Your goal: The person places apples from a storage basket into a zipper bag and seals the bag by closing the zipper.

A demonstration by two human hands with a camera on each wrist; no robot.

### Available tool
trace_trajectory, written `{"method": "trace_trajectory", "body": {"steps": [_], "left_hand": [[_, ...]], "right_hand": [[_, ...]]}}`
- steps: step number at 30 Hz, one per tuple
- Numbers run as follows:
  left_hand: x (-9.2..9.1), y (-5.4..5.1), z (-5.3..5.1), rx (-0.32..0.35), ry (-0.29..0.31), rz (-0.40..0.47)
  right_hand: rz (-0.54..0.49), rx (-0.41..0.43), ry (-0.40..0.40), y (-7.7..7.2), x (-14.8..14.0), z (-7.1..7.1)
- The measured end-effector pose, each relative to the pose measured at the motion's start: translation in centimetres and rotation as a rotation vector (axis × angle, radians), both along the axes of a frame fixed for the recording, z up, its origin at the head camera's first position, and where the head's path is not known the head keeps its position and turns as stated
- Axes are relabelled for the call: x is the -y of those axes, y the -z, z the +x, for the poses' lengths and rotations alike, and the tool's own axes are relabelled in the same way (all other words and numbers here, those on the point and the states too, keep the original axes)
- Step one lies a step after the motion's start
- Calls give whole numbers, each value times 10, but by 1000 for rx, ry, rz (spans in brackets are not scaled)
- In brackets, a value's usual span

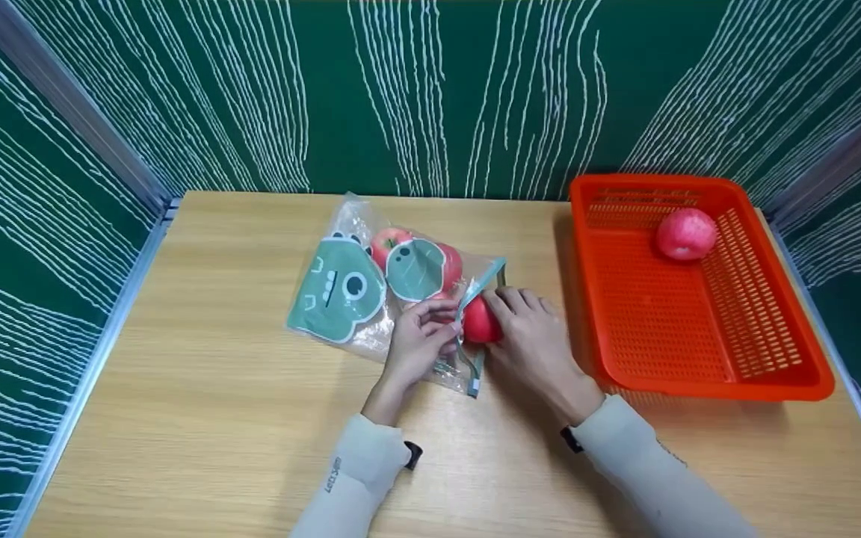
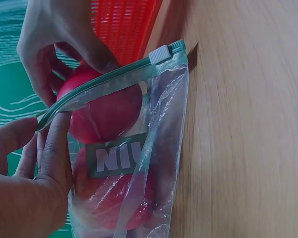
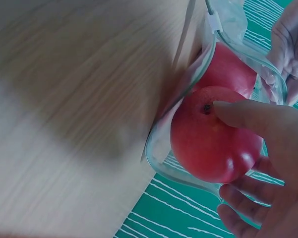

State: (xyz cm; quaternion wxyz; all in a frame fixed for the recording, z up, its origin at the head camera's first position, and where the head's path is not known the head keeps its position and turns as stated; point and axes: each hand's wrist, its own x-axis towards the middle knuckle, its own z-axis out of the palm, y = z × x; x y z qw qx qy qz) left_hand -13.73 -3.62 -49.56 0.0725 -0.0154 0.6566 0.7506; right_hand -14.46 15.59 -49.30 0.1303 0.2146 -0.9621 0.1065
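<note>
A clear zip bag [image 1: 337,295] with a green cartoon monster print lies on the table, several red apples [image 1: 389,243] showing inside it. My left hand [image 1: 417,340] pinches the green zip edge [image 2: 101,79] of the bag's mouth between thumb and fingers. At that open mouth my right hand [image 1: 535,340] grips a red apple [image 3: 213,144], thumb beside its small dark hollow and fingers on its other side. This apple is partly within the bag, up against another apple [image 3: 228,72] deeper in. A white slider [image 2: 159,54] sits near one end of the zip.
To the right stands an orange plastic basket [image 1: 596,314] with one red apple [image 1: 687,234] in it. The wooden table [image 1: 199,359] is bordered by green panels [image 1: 326,97] with white wavy lines at the back and sides.
</note>
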Motion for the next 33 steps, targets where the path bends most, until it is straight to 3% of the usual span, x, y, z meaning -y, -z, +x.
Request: {"method": "trace_trajectory", "body": {"steps": [8, 33], "left_hand": [[2, -2, 0, -12, 8, -18], [1, -3, -2, 5, 19, -33]], "right_hand": [[12, 36, 13, 2, 7, -1], [5, 7, 6, 15, 17, -9]]}}
